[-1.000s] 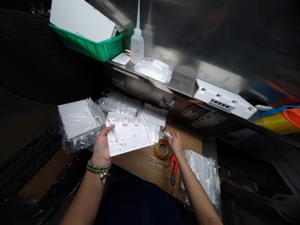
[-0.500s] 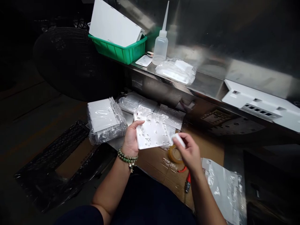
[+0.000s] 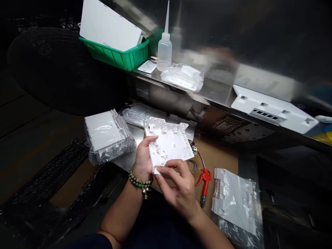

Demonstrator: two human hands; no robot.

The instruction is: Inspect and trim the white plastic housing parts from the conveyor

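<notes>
My left hand [image 3: 144, 155] grips a white plastic housing panel [image 3: 172, 147] by its left edge, thumb on top. Its inner side, with small clips and posts, faces up. My right hand [image 3: 178, 183] pinches a small white piece [image 3: 156, 171], perhaps a folded cloth or pad, against the panel's near left corner. Just beyond the right hand lie a roll of tape [image 3: 192, 166], partly hidden, and a red air blow gun [image 3: 205, 180].
Bagged white panels [image 3: 103, 131] stand to the left; another bagged stack [image 3: 234, 204] lies at right. On the metal shelf are a green bin [image 3: 116, 57], a squeeze bottle [image 3: 164, 52], a bagged white bundle [image 3: 184, 76] and a long white cover [image 3: 272, 107].
My right hand has moved left and toward me, bringing the white piece onto the panel's near corner. The blow gun now shows more fully. The view has shifted to the right.
</notes>
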